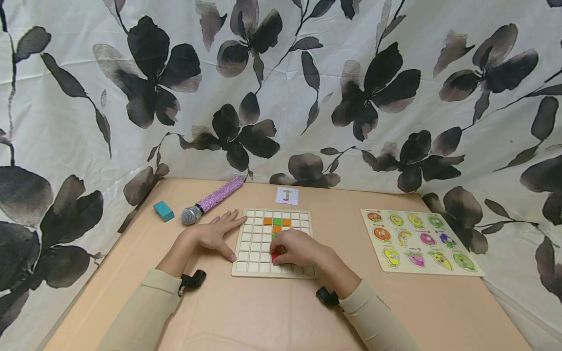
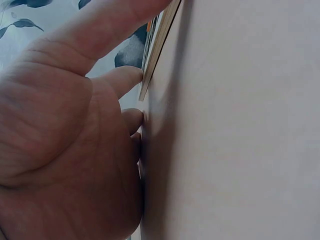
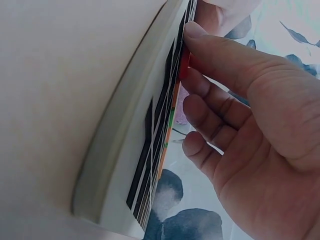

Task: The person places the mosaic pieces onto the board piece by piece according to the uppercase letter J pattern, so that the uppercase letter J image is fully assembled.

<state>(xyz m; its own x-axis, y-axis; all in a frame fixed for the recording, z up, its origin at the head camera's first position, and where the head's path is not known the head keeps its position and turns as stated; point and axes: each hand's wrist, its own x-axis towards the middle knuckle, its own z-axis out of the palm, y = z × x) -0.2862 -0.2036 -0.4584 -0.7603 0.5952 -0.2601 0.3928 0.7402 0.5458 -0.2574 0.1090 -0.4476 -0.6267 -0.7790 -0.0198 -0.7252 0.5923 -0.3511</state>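
Observation:
A white grid board [image 1: 252, 271] lies on the table, with orange tiles [image 1: 286, 222] and green tiles [image 1: 277, 221] in some squares of its upper middle. My right hand [image 1: 298, 247] is over the lower middle of the board and pinches a red tile [image 3: 184, 64] between thumb and forefinger, right at the grid's surface. Its other fingers curl loosely and hide part of the tile column in the head view. My left hand [image 1: 216, 233] rests spread on the table, with thumb and forefinger tips at the board's left edge.
Behind the board lies a small pattern card [image 1: 287, 195] with a coloured figure. A glittery purple microphone [image 1: 219, 195] and a teal block [image 1: 164, 211] are at the back left. To the right lies a fruit picture board [image 1: 421, 241]. A floral curtain [image 1: 307, 97] hangs behind the table.

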